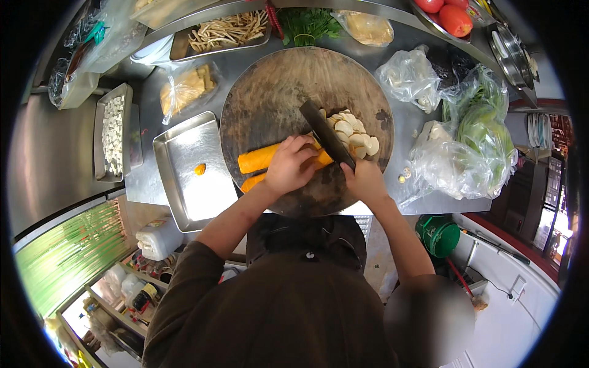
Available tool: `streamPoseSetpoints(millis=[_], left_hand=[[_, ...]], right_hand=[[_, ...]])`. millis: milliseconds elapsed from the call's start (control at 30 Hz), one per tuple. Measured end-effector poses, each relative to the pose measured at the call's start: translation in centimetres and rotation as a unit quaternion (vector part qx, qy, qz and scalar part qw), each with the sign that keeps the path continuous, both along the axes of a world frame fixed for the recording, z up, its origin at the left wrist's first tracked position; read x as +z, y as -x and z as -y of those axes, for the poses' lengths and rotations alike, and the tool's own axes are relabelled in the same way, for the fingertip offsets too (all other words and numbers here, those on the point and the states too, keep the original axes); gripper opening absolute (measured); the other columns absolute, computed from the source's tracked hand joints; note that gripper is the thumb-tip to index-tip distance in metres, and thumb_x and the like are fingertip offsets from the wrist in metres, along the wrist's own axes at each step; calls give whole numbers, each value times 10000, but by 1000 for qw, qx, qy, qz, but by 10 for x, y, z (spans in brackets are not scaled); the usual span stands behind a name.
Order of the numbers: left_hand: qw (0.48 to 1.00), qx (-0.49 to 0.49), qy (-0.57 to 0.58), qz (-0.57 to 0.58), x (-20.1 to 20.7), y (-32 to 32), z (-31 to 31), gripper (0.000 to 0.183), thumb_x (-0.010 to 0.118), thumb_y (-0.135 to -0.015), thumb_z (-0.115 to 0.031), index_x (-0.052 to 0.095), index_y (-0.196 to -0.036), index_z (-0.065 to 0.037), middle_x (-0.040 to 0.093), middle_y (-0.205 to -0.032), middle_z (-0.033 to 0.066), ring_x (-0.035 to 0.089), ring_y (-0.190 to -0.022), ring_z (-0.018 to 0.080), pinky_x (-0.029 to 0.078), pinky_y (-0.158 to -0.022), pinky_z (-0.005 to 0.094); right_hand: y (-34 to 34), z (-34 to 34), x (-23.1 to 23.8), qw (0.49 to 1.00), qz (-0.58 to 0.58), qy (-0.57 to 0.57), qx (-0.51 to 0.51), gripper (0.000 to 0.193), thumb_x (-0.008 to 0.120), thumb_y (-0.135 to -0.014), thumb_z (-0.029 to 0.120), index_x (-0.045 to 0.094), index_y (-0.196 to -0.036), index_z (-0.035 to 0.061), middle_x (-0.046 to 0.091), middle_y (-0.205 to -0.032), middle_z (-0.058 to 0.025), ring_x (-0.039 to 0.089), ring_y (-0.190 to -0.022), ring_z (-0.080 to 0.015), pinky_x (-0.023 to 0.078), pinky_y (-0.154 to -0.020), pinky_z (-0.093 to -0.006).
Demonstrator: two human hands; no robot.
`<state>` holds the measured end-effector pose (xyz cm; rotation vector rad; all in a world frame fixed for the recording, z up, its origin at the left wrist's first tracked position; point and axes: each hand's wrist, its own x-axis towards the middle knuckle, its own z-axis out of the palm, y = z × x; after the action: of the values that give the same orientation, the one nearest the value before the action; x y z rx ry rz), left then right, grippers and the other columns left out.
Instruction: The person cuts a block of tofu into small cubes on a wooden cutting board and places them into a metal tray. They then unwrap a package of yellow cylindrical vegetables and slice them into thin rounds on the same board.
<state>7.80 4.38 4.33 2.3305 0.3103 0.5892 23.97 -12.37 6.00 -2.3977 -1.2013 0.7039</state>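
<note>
On a large round wooden chopping board (282, 86) lie two long peeled carrots (257, 160), side by side and pointing left. My left hand (291, 165) presses down over them with curled fingers. The handle of a dark-bladed cleaver (325, 132) is in my right hand (366, 184); its blade slants up and left, close by my left fingertips. Right of the blade, pale round slices (351, 130) sit in a heap, and a bit of orange shows beside the blade. Whether the edge is in the carrot is hidden.
Left of the board, a shallow steel tray (161, 165) holds a small orange piece (200, 169). Bagged yellowish food (187, 91), a tray of brown strips (228, 32) and leafy greens (305, 26) stand behind. Bagged vegetables (478, 144) crowd the right. A green bucket (438, 236) stands below.
</note>
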Motion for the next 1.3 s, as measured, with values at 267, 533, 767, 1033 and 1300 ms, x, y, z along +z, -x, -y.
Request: streamPoseSetpoints(millis=[267, 533, 767, 1033, 1300], left_hand=[[999, 19, -5, -33, -1, 4, 5, 272, 771, -711, -60, 692, -970, -79, 605, -1143, 96, 563, -1048, 334, 464, -907, 427], [999, 4, -11, -34, -4, 0, 3, 284, 767, -699, -52, 689, -971, -76, 608, -1142, 93, 567, -1028, 333, 472, -890, 422], [1000, 23, -1, -17, -3, 2, 4, 254, 784, -713, -65, 683, -946, -66, 607, -1121, 107, 575, -1016, 340, 474, -896, 421], [1000, 18, 8, -24, -1, 2, 4, 241, 777, -709, -51, 687, -932, -58, 608, -1112, 111, 580, -994, 348, 493, -873, 414], [1000, -9, 17, -6, 1, 8, -1, 245, 771, -721, -33, 703, -955, -54, 612, -1134, 98, 585, -1013, 342, 493, -893, 413]], right_hand=[[16, 10, 73, 997, -3, 70, 39, 296, 660, -936, 264, 670, -838, -14, 681, -746, -263, 693, -735, -445, 566, -695, -517], [25, -12, 20, 995, 39, 93, 16, 316, 667, -932, 288, 677, -854, -18, 686, -749, -251, 691, -739, -447, 568, -694, -512], [9, 9, 31, 1000, 17, -18, 3, 324, 655, -940, 281, 668, -863, -34, 664, -707, -264, 680, -721, -458, 561, -680, -519], [20, 3, 58, 996, -16, 81, 28, 304, 663, -932, 261, 671, -859, -35, 672, -749, -276, 681, -757, -463, 550, -704, -530], [4, -5, 8, 1000, -20, 16, -10, 356, 657, -945, 304, 655, -818, -28, 667, -752, -278, 677, -745, -463, 556, -684, -530]])
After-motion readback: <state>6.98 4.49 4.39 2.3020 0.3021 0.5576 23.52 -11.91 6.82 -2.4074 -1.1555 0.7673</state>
